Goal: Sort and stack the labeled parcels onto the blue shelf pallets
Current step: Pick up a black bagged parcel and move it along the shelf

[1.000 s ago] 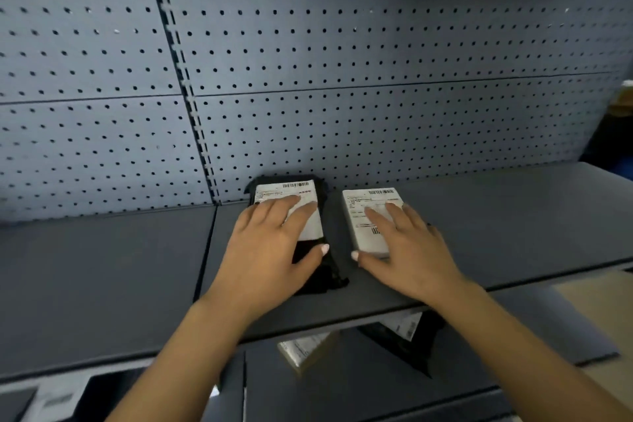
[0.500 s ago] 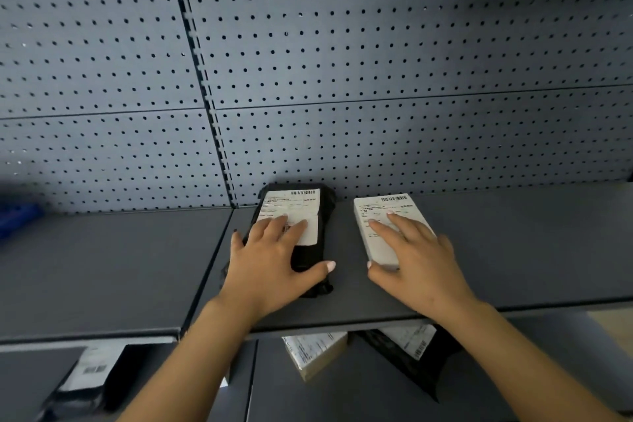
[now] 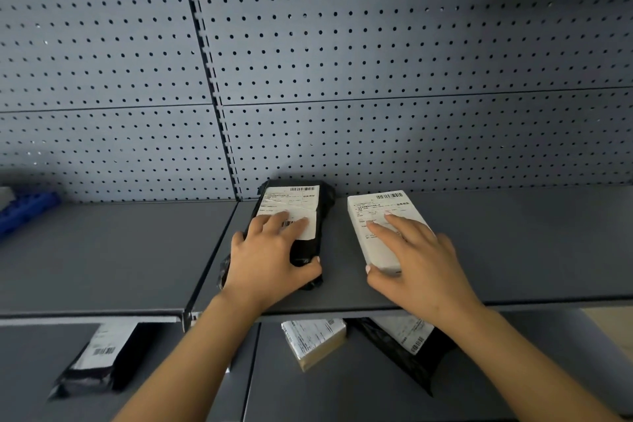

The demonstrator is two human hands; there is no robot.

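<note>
A black poly parcel (image 3: 291, 200) with a white barcode label lies on the grey shelf (image 3: 513, 243), close to the pegboard back. My left hand (image 3: 270, 257) rests flat on its near half, fingers on the label and thumb stretched along the near right side. Just to its right lies a white labeled box (image 3: 368, 207), a small gap apart from the black parcel. My right hand (image 3: 418, 260) lies on top of the box with straight fingers, its thumb against the near left corner.
On the lower shelf lie a black parcel (image 3: 92, 363) at the left, a tan box (image 3: 315, 339) in the middle and a black bag (image 3: 411, 349) beside it. A blue object (image 3: 27, 212) sits at the far left. The pegboard wall (image 3: 376, 79) closes the back.
Both hands have slid back toward the near ends of their parcels, uncovering more of each label. The parcels stay side by side on the shelf. The view has shifted.
</note>
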